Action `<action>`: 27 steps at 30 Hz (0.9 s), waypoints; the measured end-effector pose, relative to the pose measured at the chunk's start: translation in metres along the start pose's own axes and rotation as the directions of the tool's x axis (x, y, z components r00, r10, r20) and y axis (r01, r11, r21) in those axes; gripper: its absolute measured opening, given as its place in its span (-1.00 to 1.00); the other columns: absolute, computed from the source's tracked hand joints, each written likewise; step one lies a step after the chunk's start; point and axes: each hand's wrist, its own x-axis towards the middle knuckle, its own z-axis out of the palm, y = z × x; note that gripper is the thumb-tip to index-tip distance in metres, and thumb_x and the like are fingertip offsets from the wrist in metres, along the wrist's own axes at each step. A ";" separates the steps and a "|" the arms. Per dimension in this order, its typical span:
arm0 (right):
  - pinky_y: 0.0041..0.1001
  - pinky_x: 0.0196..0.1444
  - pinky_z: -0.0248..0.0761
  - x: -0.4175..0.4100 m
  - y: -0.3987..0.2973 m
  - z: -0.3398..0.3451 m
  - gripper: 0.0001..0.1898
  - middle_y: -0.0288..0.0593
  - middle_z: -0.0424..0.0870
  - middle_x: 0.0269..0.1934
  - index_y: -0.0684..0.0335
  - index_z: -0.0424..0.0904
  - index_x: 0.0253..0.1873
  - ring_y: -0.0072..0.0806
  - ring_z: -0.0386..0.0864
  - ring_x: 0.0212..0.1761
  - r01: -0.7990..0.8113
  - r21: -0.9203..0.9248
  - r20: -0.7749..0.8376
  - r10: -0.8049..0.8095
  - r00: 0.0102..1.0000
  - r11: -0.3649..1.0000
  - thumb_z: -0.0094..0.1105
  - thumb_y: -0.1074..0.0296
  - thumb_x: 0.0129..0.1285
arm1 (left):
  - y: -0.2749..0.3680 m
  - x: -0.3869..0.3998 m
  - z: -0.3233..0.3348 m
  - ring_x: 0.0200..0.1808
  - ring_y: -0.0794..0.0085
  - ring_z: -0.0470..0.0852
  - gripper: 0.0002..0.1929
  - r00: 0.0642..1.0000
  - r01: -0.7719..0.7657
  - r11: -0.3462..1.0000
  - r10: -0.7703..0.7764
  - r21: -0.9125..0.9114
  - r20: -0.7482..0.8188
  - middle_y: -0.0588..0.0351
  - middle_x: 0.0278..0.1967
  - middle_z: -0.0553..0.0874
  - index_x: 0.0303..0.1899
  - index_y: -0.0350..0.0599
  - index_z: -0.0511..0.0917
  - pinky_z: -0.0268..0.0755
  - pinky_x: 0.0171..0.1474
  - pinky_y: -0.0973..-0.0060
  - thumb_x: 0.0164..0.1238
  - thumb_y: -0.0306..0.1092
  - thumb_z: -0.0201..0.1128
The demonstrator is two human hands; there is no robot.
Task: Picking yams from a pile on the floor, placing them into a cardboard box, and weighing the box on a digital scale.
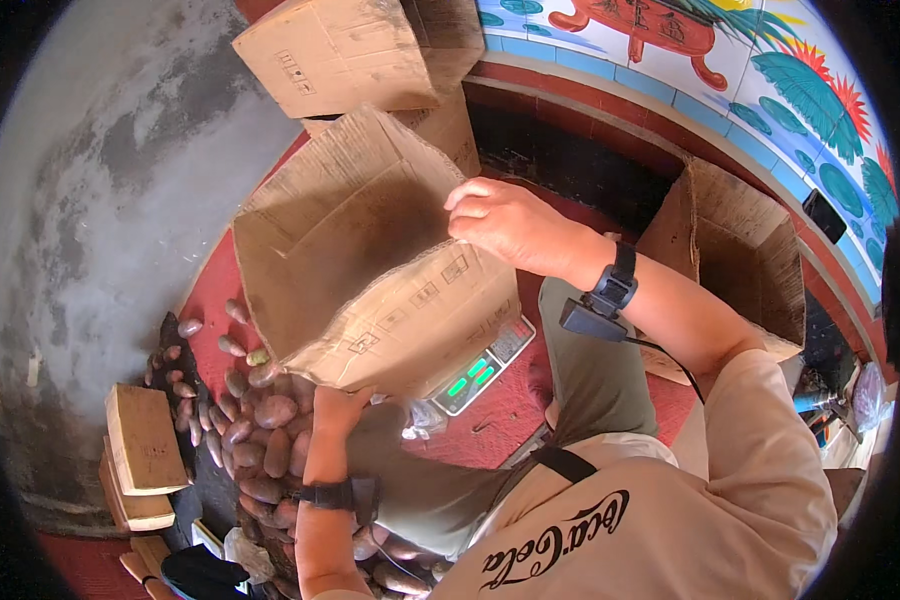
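Note:
An open cardboard box (420,334) stands before me on a digital scale (487,367) with lit green displays. Its mouth faces up and to the left, and I see nothing inside, though the bottom is in shadow. My right hand (495,225) pinches the box's rim at the right corner. Low at the near left corner, my left hand (337,411) grips the box, its fingers partly hidden by the cardboard. A heap of reddish-brown tubers, probably sweet potatoes (270,442), lies beside and behind my left forearm.
More cartons (337,56) are stacked at the back by the grey wall (150,172). Another open box (750,255) stands to my right. Small cartons (146,442) sit left of the heap. A crumpled plastic bag (424,418) lies by the scale. A dark phone-like object (825,215) rests on the ledge.

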 end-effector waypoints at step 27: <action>-0.21 0.23 0.22 -0.074 0.010 -0.050 -0.59 -0.01 0.41 0.13 0.23 0.47 0.03 -0.11 0.32 0.19 -0.319 -0.233 -0.096 0.305 0.947 0.919 0.25 0.38 0.03 | 0.030 -0.004 -0.001 -0.18 0.03 0.64 -0.55 0.972 0.230 0.891 -0.228 0.392 -0.053 -0.15 -0.24 0.68 -0.15 -0.17 0.61 0.47 -0.13 0.26 -0.14 -0.17 0.43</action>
